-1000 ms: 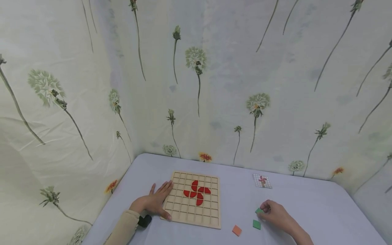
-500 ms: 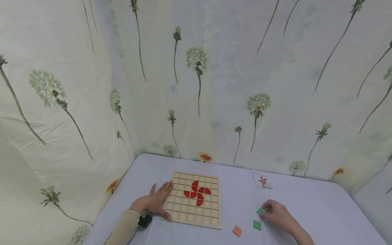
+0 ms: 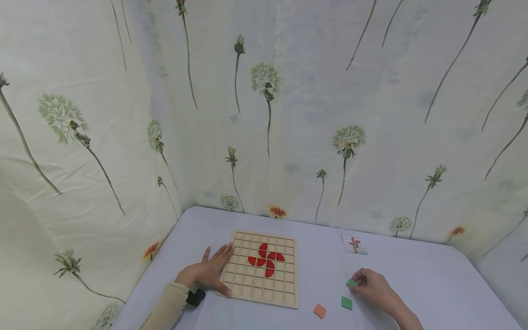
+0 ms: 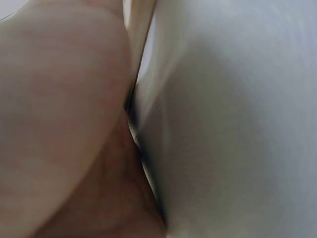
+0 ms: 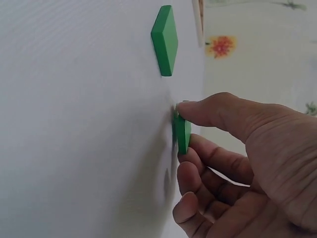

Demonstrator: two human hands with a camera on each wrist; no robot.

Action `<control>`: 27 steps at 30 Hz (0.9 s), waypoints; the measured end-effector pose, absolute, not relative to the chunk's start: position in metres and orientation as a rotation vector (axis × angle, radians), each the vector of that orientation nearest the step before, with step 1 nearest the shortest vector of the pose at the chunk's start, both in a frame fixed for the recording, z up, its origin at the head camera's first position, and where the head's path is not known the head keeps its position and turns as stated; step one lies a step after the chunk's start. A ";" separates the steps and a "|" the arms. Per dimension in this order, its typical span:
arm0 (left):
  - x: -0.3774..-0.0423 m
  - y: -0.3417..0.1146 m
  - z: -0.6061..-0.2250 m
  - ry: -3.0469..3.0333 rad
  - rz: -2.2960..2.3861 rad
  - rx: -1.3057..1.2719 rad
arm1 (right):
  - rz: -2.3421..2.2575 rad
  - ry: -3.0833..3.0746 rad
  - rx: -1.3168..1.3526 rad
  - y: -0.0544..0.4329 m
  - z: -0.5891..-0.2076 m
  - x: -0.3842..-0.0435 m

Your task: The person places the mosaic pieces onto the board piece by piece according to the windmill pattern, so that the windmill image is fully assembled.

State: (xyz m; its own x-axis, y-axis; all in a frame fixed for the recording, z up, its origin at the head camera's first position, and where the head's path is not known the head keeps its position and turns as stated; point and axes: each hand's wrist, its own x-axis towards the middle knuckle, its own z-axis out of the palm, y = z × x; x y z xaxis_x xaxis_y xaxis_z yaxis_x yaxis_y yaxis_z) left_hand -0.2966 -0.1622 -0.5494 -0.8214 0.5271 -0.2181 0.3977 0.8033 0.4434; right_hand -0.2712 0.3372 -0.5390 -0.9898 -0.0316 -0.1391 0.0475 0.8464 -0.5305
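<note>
My left hand [image 3: 209,271] rests with spread fingers on the left edge of a wooden grid board [image 3: 243,284]. Red quarter-round pieces [image 3: 269,264] lie near the board's middle in a pinwheel shape. To the right of the board, my right hand [image 3: 375,289] pinches a green square tile [image 5: 183,133] between thumb and fingers, close to the tabletop. A second green tile [image 3: 346,303] lies flat just in front of that hand, and the right wrist view shows this loose tile [image 5: 166,42] above the thumb. Skin and the board's edge fill much of the left wrist view.
An orange square tile [image 3: 319,310] lies between the board and the loose green tile. Behind my right hand is a small picture card [image 3: 354,244] with a red and brown grid pattern. Flower-printed cloth [image 3: 297,114] rises behind the white-covered table [image 3: 416,270].
The green tile in my right hand has shifted very slightly to the right. My left hand and the board stay as they were.
</note>
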 end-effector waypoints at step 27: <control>-0.297 -0.161 -0.550 2.663 0.535 0.680 | -0.977 2.934 -0.422 0.209 -0.494 -0.293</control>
